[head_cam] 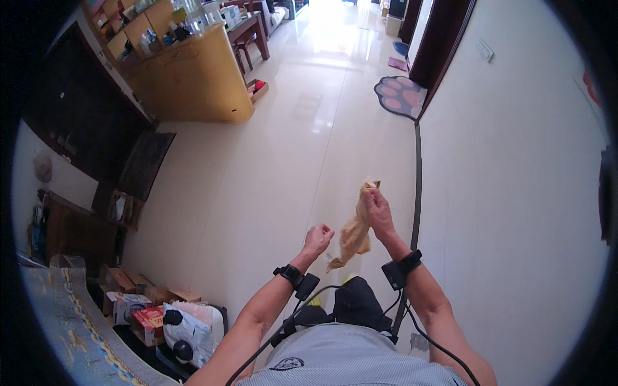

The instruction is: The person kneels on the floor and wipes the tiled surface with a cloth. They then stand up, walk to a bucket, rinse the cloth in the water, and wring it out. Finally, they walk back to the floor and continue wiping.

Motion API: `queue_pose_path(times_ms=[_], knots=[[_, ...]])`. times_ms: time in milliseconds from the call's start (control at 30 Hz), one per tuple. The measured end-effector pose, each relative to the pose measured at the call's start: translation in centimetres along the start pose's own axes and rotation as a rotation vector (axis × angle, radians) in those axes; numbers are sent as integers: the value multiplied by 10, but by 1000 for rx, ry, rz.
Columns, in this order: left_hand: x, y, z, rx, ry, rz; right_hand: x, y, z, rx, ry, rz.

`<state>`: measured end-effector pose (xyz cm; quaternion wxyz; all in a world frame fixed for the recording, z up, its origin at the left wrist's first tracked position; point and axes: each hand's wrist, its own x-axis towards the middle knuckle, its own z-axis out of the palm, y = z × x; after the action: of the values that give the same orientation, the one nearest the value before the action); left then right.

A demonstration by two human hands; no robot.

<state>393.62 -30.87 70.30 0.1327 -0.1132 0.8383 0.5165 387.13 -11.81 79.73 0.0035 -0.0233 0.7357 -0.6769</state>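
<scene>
A limp, crumpled tan cloth (354,237) hangs from my right hand (380,214), which grips it near its upper end. The cloth's lower end trails down and to the left, above the floor. To the left of the cloth, my left hand (318,239) is held in the air with its fingers curled in. Nothing shows in that hand, and a small gap separates it from the cloth. Each forearm wears a black strap with a small box and a cable.
Glossy tiles cover the floor (260,183). A white wall (497,193) runs along the right. Ahead lie a paw-shaped mat (400,96) by a doorway and a wooden cabinet (193,82). Cardboard boxes (126,306) and a white plastic bag (190,333) stand at lower left, beside a patterned cloth cover (58,318).
</scene>
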Motion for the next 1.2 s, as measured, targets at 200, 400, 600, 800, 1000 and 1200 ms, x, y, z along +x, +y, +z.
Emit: queue_pose_path(times_ms=[200,400,600,800,1000,1200], knots=[[138,49,2,-886,-297,263,112,-6,35,-354,-497,-357],[247,132,-29,-1186,-245,263,243,-51,19,-569,-846,-377],[347,204,-48,-1376,-377,282,375,-37,23,-167,-860,-58],[512,177,-66,-1534,-540,393,516,6,48,865,-740,558],[638,303,-51,-453,75,75,670,43,24,-140,-166,-17],[802,318,-22,-612,-317,-119,788,23,-6,-908,15,-212]])
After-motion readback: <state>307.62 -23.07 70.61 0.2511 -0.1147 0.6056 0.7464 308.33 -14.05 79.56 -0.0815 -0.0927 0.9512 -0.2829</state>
